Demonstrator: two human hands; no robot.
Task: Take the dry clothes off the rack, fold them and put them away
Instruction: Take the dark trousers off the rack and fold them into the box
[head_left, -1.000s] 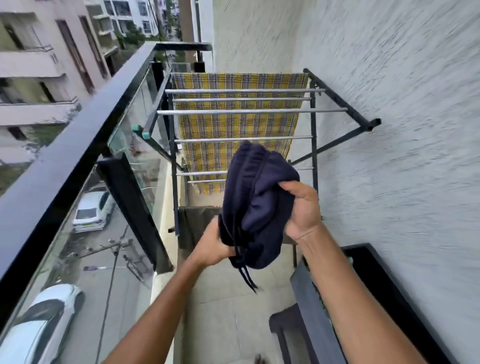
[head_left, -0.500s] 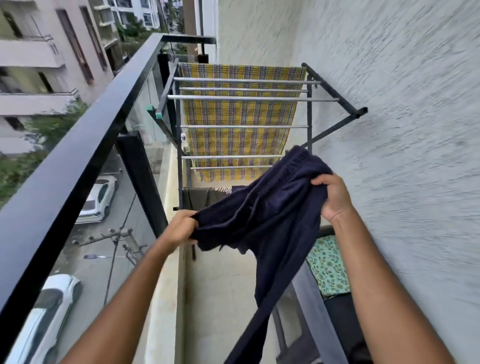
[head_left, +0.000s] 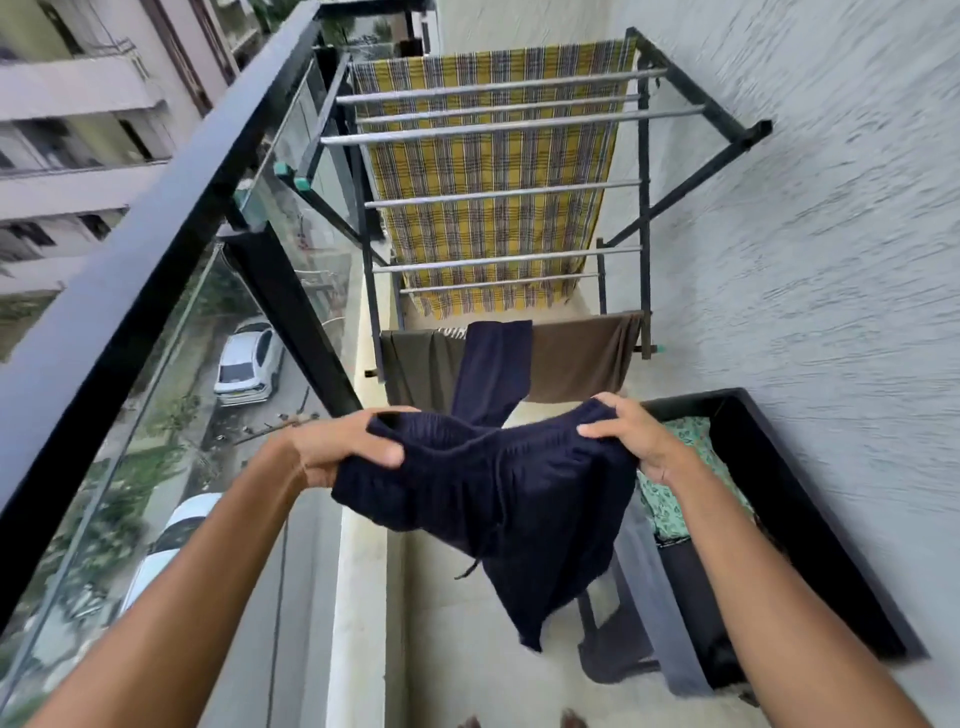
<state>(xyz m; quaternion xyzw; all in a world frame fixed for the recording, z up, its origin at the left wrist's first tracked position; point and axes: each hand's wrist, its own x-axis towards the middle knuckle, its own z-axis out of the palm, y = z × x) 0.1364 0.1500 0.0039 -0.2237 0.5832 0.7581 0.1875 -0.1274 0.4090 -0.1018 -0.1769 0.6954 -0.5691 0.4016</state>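
Left of the rack (head_left: 644, 208) runs the balcony railing (head_left: 156, 234). In front of the rack and below its lowest bar, the left hand (head_left: 343, 447) pinches the navy garment (head_left: 493, 483) at the left end of its waistband, thumb on top and fingers curled beneath. The garment is off the rack and hangs in the air between the hands. One leg points up toward the rack's lowest bar and the other hangs down. The right hand (head_left: 628, 436) pinches the opposite end the same way. Stretching the waistband at both ends appears intended to square the garment for a first fold.

Right of the rack's foot stands a black bin (head_left: 810, 499) holding a green patterned cloth (head_left: 691, 452). It is probably the place for folded items.

Count:
- Hands: two.
- Garments held: one.
- On the rack: one yellow checked cloth (head_left: 483, 176), plus brown cloth (head_left: 576, 364) on the lowest bar. Whether the brown cloth is one piece or two cannot be told.
- Bins: one.
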